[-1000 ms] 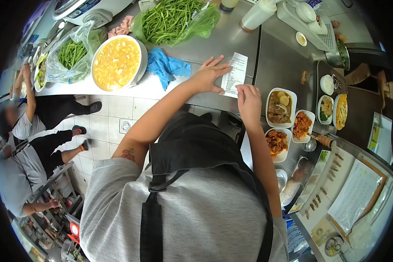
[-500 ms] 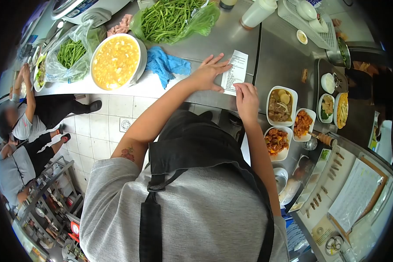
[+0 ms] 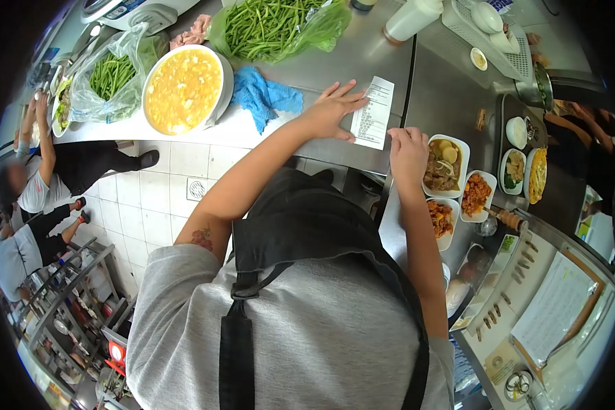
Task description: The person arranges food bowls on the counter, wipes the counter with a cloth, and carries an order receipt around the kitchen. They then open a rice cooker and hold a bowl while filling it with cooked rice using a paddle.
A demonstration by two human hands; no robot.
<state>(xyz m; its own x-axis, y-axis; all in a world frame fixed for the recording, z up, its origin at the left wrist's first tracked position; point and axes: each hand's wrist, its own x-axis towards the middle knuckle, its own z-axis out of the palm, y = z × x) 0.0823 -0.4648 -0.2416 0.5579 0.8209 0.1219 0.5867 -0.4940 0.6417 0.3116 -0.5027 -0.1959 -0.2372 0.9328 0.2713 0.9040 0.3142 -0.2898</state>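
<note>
A printed paper slip (image 3: 374,113) lies flat on the steel counter. My left hand (image 3: 333,115) rests on the counter with its fingers spread, fingertips touching the slip's left edge. Just right of the slip, apart from it, is my right hand (image 3: 408,156). Its fingers are curled together, and what they hold, if anything, is hidden. Close beside that hand stands a white bowl of brown stew (image 3: 446,165). A bowl of reddish food (image 3: 441,220) is partly covered by my right forearm, and another bowl of reddish food (image 3: 476,196) sits farther right.
Left along the counter are a blue cloth (image 3: 263,96), a large bowl of yellow soup (image 3: 184,89) and bags of green beans (image 3: 273,27). A white squeeze bottle (image 3: 411,20) stands at the back. Two people are at far left; another person's arm (image 3: 588,123) shows at far right.
My right hand has moved right, off the slip's lower corner, and now covers part of the nearer reddish bowl. My left hand stays by the slip. A person's arm has appeared at far right.
</note>
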